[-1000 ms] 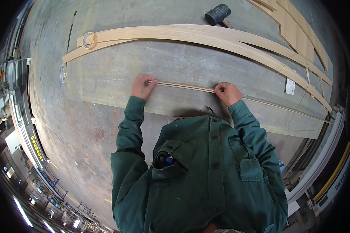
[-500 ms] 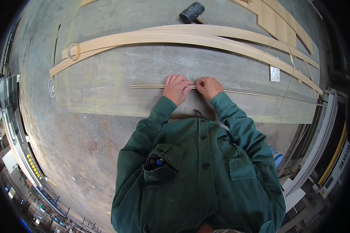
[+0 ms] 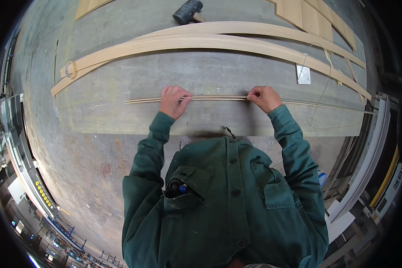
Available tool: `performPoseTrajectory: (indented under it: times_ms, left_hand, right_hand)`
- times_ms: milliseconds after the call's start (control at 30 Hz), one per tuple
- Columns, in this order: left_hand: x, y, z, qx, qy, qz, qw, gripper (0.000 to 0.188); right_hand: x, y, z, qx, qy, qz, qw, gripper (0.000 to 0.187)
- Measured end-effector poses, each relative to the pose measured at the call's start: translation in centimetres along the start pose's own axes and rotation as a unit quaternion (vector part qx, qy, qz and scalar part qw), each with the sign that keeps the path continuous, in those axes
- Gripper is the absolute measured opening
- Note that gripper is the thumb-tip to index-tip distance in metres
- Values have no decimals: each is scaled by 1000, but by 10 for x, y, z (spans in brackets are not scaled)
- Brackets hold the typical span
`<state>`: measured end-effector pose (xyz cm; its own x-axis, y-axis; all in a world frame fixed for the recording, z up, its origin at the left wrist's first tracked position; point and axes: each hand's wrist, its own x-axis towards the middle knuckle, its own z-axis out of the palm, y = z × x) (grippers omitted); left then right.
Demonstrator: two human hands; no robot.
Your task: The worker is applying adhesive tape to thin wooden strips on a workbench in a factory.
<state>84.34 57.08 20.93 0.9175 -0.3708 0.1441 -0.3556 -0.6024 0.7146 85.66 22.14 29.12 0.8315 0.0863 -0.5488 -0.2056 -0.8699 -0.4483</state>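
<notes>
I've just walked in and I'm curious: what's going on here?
Someone in a green work shirt is pinching thin strips at a grey work surface, the left hand nearer their left end, the right hand farther along. Beyond lie two long overlapping wooden boards, a tape roll on their left ends and a black-headed mallet behind them.

The left hand (image 3: 173, 102) is ahead of the torso (image 3: 216, 201), toward its left side, with thumb and fingers curled together in a pinch. The right hand (image 3: 266, 99) is ahead of the torso's right side, thumb and index finger pinched. Both elbows bend beside the torso; the left forearm (image 3: 151, 142) and right forearm (image 3: 289, 131), green-sleeved, reach forward, well apart
</notes>
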Motion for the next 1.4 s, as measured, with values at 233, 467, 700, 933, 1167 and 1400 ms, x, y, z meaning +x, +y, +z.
performPoseTrajectory:
  times_ms: [233,467,700,933,1167,1400]
  left_hand:
    - [2,4,0,6,-15,-1,1000,6]
    - [3,6,-1,8,-22,-1,1000,7]
    - [5,6,-2,13,-22,2,1000,7]
    - [4,8,-2,18,-22,-3,1000,8]
    - [2,14,-1,9,-28,-64,998,8]
    - [8,27,8,64,-18,-20,998,8]
  right_hand:
    - [7,19,10,26,-25,16,999,21]
    - [13,24,19,74,-21,25,997,14]
    - [18,31,25,76,-36,41,996,16]
    - [15,26,25,63,-31,46,997,16]
    - [13,24,28,44,-19,54,997,15]
    - [14,21,27,29,-17,52,998,16]
